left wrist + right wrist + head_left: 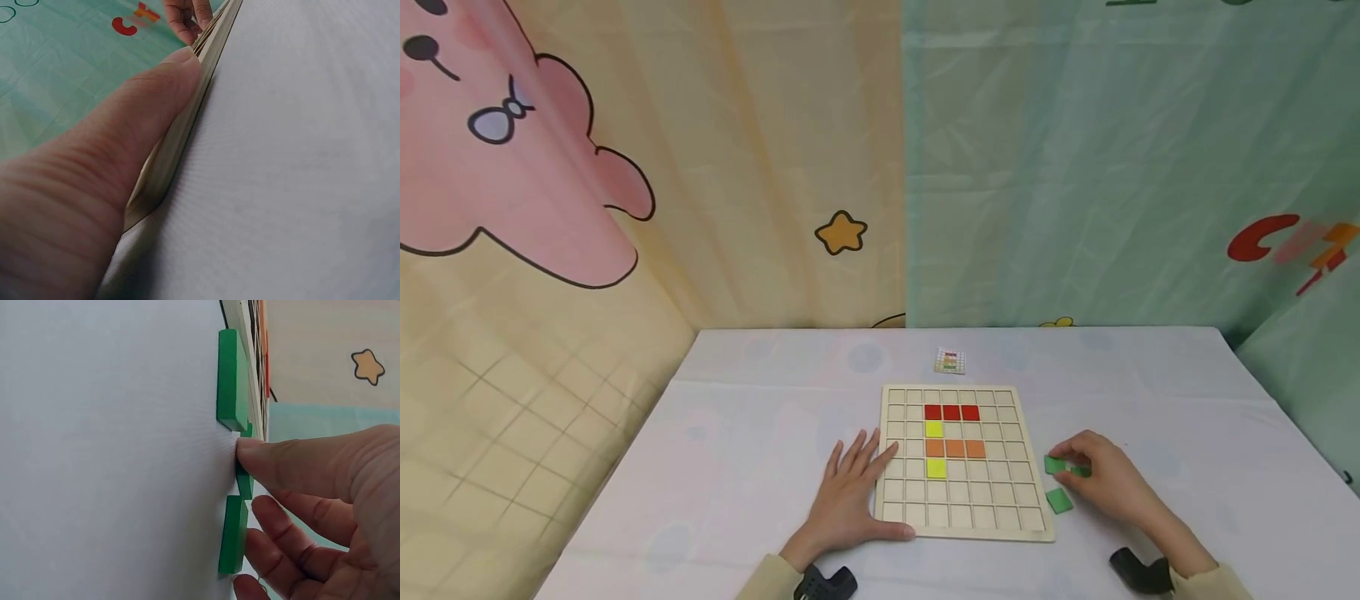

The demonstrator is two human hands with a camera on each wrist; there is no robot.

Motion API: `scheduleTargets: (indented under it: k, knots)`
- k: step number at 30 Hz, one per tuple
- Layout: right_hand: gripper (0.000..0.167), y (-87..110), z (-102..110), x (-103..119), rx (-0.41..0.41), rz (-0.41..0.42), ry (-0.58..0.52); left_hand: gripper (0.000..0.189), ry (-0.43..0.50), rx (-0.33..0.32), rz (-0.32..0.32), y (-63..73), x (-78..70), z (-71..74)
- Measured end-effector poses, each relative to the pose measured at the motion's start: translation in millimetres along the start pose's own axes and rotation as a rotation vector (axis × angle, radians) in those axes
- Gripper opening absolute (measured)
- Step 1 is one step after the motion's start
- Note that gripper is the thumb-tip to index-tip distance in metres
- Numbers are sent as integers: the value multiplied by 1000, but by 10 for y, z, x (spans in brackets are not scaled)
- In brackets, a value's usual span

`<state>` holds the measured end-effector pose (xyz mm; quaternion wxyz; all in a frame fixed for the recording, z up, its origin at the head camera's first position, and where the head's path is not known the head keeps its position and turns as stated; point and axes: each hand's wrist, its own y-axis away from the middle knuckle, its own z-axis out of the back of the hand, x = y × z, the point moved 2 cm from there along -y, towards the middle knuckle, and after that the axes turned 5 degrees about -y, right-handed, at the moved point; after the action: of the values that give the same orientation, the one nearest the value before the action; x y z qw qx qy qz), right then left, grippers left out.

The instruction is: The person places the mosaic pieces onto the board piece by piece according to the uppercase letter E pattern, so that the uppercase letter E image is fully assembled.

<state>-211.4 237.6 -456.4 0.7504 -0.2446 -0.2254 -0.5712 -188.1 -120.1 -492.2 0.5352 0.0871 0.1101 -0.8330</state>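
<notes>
A square wooden grid board (962, 493) lies on the table, bearing three red tiles (951, 412), three orange tiles (955, 449) and two yellow tiles (936, 468). My left hand (850, 500) rests with spread fingers at the board's left edge, its thumb along the near edge. Right of the board, my right hand (1101, 479) pinches a green tile (1054, 464) between thumb and forefinger, the tile still low at the table. A second green tile (1081, 472) sits under the curled fingers, partly covered. The third green tile (1059, 501) lies nearer, beside the board's edge.
Behind the board lies a small pattern card (950, 361) with coloured squares on a grid. The white-covered table (760, 400) meets printed curtains (1060, 167) at the back. Dark wrist straps (1141, 572) sit at both cuffs.
</notes>
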Motion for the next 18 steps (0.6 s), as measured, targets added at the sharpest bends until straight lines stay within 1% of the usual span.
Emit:
scheduleTargets:
  k: [5, 10, 14, 18]
  knots:
    - [26, -10, 6, 32, -14, 19, 45, 112, -7, -10, -6, 0, 4, 1]
    - [22, -37, 20, 51, 16, 37, 64, 112, -9, -11, -7, 2, 3, 8]
    - [23, -55, 23, 51, 32, 29, 56, 112, -9, -14, -11, 5, -2, 13]
    - [24, -48, 16, 54, 11, 16, 30, 111, -11, -13, -13, 6, -6, 16]
